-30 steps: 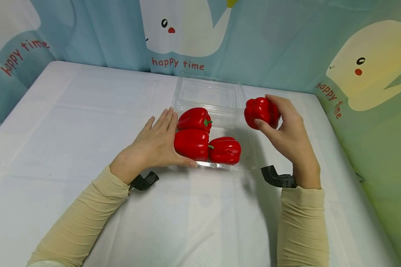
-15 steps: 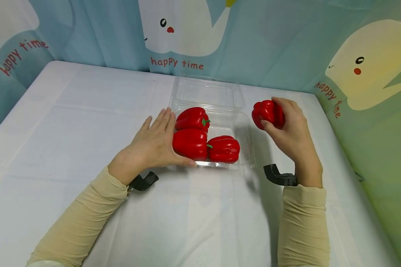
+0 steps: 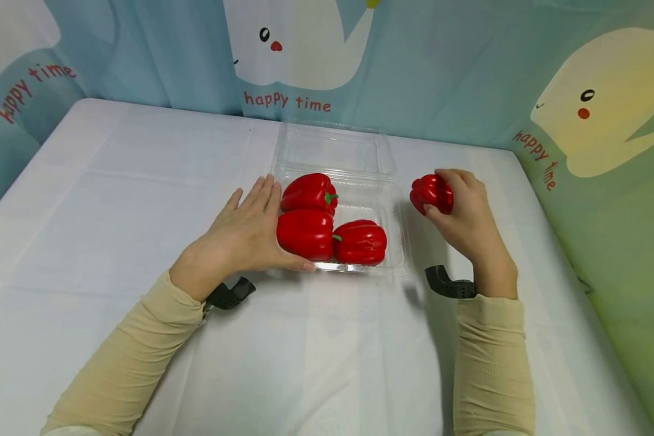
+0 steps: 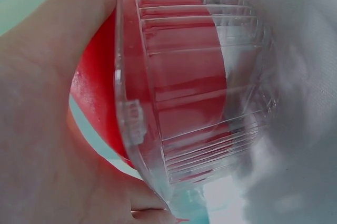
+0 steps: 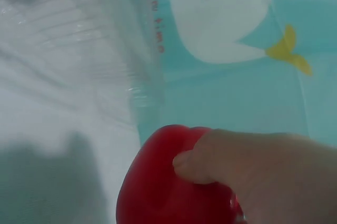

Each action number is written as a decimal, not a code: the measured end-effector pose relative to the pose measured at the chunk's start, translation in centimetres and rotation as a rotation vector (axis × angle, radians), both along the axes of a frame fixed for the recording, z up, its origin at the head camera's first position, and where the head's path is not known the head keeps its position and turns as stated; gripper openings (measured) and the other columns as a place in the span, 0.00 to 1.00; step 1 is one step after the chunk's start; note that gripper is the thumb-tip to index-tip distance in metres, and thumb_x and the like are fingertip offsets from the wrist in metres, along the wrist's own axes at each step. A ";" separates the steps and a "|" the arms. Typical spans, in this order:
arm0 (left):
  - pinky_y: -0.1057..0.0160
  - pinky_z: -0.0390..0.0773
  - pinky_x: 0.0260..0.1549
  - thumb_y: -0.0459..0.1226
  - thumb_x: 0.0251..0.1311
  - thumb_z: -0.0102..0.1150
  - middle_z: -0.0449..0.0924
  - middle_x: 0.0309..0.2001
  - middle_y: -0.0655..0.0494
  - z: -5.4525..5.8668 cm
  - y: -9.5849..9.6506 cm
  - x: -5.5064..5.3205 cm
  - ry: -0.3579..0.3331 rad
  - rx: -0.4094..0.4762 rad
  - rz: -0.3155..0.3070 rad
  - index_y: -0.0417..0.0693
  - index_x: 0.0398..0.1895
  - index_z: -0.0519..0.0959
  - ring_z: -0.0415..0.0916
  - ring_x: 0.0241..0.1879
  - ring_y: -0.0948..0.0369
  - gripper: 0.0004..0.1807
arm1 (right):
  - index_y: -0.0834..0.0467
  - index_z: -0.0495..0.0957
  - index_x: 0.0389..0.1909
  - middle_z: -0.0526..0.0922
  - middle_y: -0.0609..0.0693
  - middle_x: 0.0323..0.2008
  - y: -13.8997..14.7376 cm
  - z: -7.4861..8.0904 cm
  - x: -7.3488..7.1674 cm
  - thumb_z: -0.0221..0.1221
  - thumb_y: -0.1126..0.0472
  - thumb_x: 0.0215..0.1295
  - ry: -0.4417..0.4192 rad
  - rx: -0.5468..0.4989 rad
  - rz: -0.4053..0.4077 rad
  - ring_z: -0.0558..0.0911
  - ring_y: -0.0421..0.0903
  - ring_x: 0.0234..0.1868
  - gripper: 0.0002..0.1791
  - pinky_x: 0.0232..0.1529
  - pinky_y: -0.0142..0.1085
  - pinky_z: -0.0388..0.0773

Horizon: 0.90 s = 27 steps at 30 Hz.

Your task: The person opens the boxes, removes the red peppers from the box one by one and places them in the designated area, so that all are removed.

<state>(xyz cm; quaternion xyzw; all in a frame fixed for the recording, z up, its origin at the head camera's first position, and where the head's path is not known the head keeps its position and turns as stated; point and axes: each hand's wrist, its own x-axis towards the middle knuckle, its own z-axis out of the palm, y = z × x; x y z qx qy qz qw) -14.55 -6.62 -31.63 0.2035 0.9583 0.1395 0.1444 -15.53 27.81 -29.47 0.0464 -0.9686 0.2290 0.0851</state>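
My right hand (image 3: 467, 212) grips a red bell pepper (image 3: 429, 192) between thumb and fingers, just right of a clear plastic clamshell box (image 3: 395, 209). Three other red bell peppers lie in the box: a back one (image 3: 307, 192) and a front one (image 3: 305, 235) at its left side, and a third (image 3: 361, 242) at front centre. My left hand (image 3: 240, 236) rests against the box's left side, fingers straight, its thumb along the front rim. In the left wrist view, a pepper (image 4: 184, 60) shows through the ribbed box wall. The right wrist view shows my thumb on the held pepper (image 5: 163, 182).
The box's clear lid (image 3: 335, 148) is folded back toward the curtain (image 3: 425, 72) behind the table. A white cloth (image 3: 305, 351) covers the table. Another curtain part (image 3: 605, 200) borders the right edge.
My right hand has shifted slightly right and then lower with the pepper, which now looks smaller and nearer the table. The left hand stays against the box.
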 end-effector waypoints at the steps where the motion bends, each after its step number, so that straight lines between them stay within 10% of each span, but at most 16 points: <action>1: 0.38 0.38 0.76 0.78 0.37 0.60 0.33 0.81 0.43 0.0 0.0 0.0 0.000 0.000 -0.001 0.37 0.79 0.37 0.30 0.80 0.46 0.78 | 0.66 0.65 0.68 0.65 0.66 0.67 0.0 -0.1 0.0 0.62 0.69 0.59 0.001 0.011 0.002 0.61 0.65 0.69 0.34 0.58 0.67 0.72; 27: 0.38 0.40 0.76 0.78 0.37 0.60 0.33 0.81 0.42 0.1 0.0 0.1 0.008 0.005 -0.007 0.36 0.79 0.38 0.31 0.80 0.46 0.78 | 0.67 0.69 0.65 0.62 0.68 0.70 -0.1 -2.8 -1.1 0.59 0.72 0.55 0.032 0.112 0.074 0.53 0.70 0.73 0.32 0.69 0.68 0.55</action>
